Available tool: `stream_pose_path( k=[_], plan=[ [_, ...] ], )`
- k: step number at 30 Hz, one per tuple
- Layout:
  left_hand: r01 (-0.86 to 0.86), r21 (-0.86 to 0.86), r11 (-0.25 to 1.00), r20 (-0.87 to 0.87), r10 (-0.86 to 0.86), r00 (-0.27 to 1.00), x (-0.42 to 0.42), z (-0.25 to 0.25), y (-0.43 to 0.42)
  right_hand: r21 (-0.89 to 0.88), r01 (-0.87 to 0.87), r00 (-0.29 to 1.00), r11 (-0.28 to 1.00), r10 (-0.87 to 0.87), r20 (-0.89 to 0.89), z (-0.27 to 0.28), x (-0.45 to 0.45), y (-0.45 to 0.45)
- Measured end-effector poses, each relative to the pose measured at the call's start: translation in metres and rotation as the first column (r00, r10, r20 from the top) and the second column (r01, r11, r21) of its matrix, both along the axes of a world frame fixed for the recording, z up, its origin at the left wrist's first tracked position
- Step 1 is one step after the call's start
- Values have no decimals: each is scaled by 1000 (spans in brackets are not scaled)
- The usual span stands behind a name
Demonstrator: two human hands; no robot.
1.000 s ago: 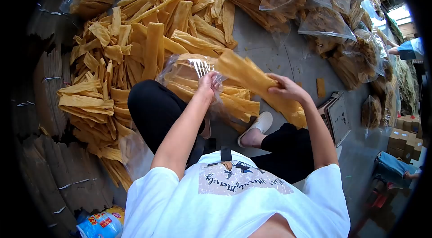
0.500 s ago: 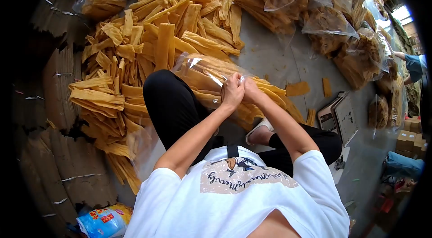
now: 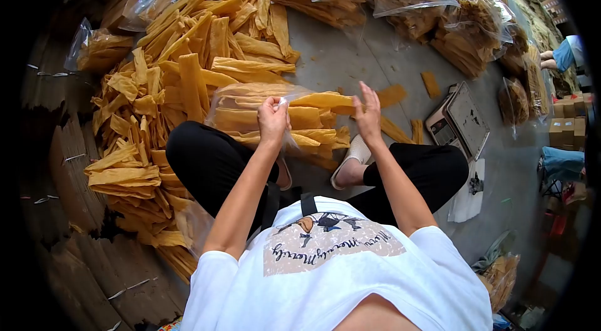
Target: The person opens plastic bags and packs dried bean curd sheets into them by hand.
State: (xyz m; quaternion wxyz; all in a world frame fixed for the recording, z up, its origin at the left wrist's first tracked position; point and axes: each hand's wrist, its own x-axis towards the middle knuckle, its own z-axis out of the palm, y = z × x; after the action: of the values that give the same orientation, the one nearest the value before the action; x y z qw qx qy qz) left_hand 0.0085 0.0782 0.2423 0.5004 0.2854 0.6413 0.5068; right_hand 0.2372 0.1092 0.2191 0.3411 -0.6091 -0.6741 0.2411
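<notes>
A clear plastic bag (image 3: 220,106) lies across the front of my legs with long, flat, yellow-brown dried strips (image 3: 307,117) inside it. Their ends stick out of the bag's mouth on the right. My left hand (image 3: 273,122) is closed on the edge of the bag at its mouth. To the right, my right hand (image 3: 368,113) has its fingers stretched out and upright beside the protruding strip ends; whether it touches them I cannot tell. Behind the bag spreads a big heap of loose strips (image 3: 219,37).
A scale (image 3: 460,119) stands on the grey floor (image 3: 341,49) by my right knee. Filled plastic bags (image 3: 413,2) line the back right. Flattened cardboard (image 3: 81,174) is stacked at left. Loose strip pieces (image 3: 431,84) lie nearby. Another person's arm (image 3: 548,59) shows far right.
My hands were together at the bag's mouth. The right hand has let go and moved right, opening its fingers; the left keeps its grip. The strips lie more exposed, and the view has shifted.
</notes>
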Motion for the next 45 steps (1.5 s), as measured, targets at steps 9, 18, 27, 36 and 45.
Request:
stream_pose_path(
  k=[9,18,27,36,45],
  plan=[
    [60,209,976,44,-71,997,8,83,20,-364,-211,886,907,20,-464,38,-29,2],
    [-42,482,875,376,-164,912,14,232,-2,-298,87,925,951,-188,-329,157,119,-16],
    [-52,282,958,145,11,989,-38,152,20,-101,-28,987,995,43,154,175,-7,-21],
    [-72,157,985,-253,110,961,-117,52,4,-133,-163,879,978,82,-470,43,-49,-1],
    [-47,307,951,-388,170,906,-106,49,7,-700,-260,808,665,-247,-535,19,-20,17]
  ],
)
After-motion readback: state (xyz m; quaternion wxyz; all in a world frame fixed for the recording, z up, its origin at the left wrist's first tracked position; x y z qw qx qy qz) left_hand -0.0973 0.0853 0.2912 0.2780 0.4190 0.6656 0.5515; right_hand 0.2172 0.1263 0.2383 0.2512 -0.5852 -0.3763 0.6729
